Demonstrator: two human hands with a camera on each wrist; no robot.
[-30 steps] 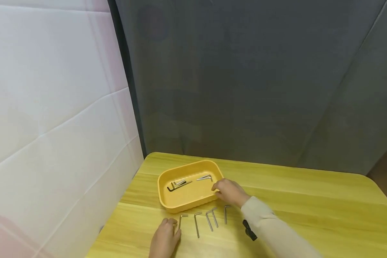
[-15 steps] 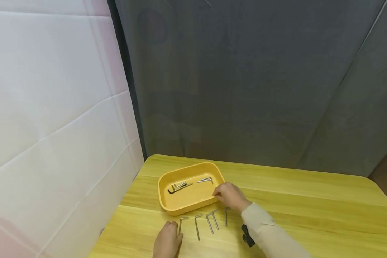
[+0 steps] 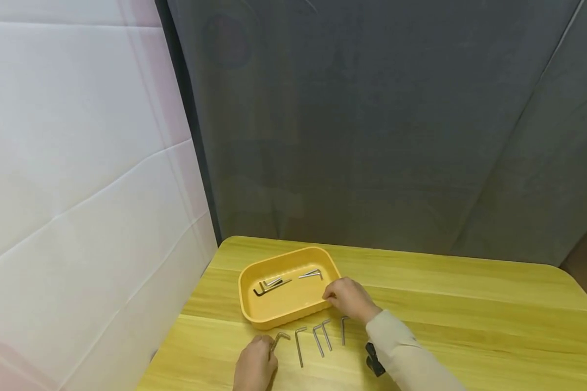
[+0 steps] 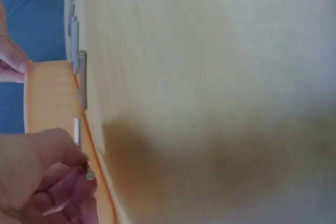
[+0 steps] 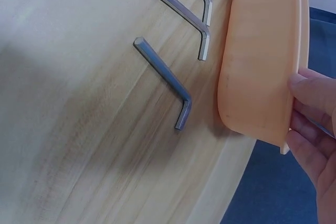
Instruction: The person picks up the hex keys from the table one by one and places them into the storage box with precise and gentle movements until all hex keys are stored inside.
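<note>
A yellow tray (image 3: 254, 312) stands on the wooden table (image 3: 469, 315) and holds several hex keys (image 3: 272, 283). My right hand (image 3: 333, 296) grips the tray's right rim; its fingers (image 5: 315, 124) curl over the tray's corner (image 5: 262, 51). In front of the tray several more hex keys (image 3: 320, 336) lie in a row. My left hand (image 3: 270, 346) pinches the leftmost hex key (image 3: 280, 339), tilted off the row. In the left wrist view the left hand's fingertips (image 4: 79, 174) hold that key's end (image 4: 89, 175) close to the tray wall (image 4: 52, 98).
A white panel (image 3: 78, 190) closes the left side and a grey curtain (image 3: 372, 125) hangs behind the table. The table's right half (image 3: 494, 336) shows bare wood. Three keys (image 5: 165, 80) lie parallel beside the tray in the right wrist view.
My left hand has closed on the leftmost hex key and turned it, so it now lies slanted. The right hand stays on the tray rim.
</note>
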